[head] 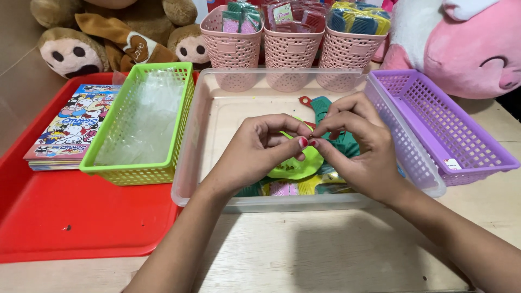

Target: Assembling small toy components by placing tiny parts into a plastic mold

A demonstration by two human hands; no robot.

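Green basket (138, 172), purple basket (434, 122), red tray (81, 222), three pink lattice tubs (290, 49), clear bin (187, 163), red nails (303, 142), green and teal combs (325, 108)

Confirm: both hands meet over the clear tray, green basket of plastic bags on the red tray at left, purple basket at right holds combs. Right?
Not quite. In the head view the purple basket is empty apart from a small tag; the combs lie in the clear tray under the hands. The rest stands.
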